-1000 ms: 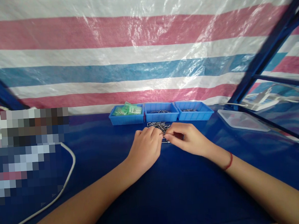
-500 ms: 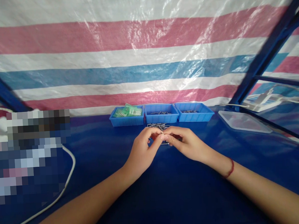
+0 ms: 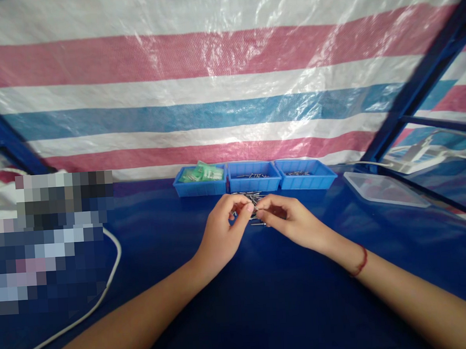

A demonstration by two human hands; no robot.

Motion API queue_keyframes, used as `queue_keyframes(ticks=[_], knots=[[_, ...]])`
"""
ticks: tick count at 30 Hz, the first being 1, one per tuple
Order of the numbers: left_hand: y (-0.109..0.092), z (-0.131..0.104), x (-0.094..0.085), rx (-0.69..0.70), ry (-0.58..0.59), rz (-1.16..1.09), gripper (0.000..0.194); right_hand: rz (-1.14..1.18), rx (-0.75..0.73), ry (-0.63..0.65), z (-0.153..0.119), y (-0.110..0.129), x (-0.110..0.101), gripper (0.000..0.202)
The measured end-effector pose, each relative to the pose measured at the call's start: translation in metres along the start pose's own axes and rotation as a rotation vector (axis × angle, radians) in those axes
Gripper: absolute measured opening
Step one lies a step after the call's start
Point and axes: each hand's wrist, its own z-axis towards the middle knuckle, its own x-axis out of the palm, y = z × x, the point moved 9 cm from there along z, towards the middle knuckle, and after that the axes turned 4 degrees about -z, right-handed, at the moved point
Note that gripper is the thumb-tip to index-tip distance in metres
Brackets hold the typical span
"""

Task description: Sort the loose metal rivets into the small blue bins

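1. Left hand and right hand curl close together; cannot tell what they grip.
2. Pins lie by them, centre frame, likely for easy reach.
3. Bins behind probably prevent mixing.

At twelve o'clock I face a wall of shiny plastic sheet, striped white, red and blue, creased and streaked with bright glare. Before me, a dark blue tabletop spreads from its foot down to six o'clock, with soft reflections at three. Blue metal posts slant outward in my view, one post at ten o'clock, another post at two, where a crossbar runs off and more striped sheet shows behind.
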Motion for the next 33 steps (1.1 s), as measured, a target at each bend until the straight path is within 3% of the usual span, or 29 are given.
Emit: queue_keyframes(ticks=[6,11,16,23,25,30,33], knots=[[0.010,0.003,0.001,-0.060,0.014,-0.016,0.008,0.084,-0.004,-0.168,0.001,-0.001,-0.017,0.018],[0.013,0.002,0.007,-0.034,0.067,-0.008,0.007,0.103,-0.051,-0.254,-0.003,0.010,-0.025,0.014],[0.013,0.001,0.011,-0.019,0.114,0.007,0.009,0.075,-0.083,-0.276,-0.006,0.018,-0.025,0.013],[0.016,0.000,0.011,-0.034,0.098,0.037,0.013,-0.278,-0.162,-0.189,-0.002,0.026,-0.030,0.015],[0.018,0.000,0.011,-0.034,0.090,0.090,0.022,-0.318,-0.113,-0.262,0.002,0.014,-0.048,0.018],[0.020,-0.004,0.026,0.000,0.259,0.361,0.016,-0.500,0.110,-0.708,-0.003,-0.028,-0.126,0.027],[0.019,-0.006,0.033,0.028,0.338,0.459,0.014,-0.742,0.215,-0.754,-0.005,-0.041,-0.148,0.029]])
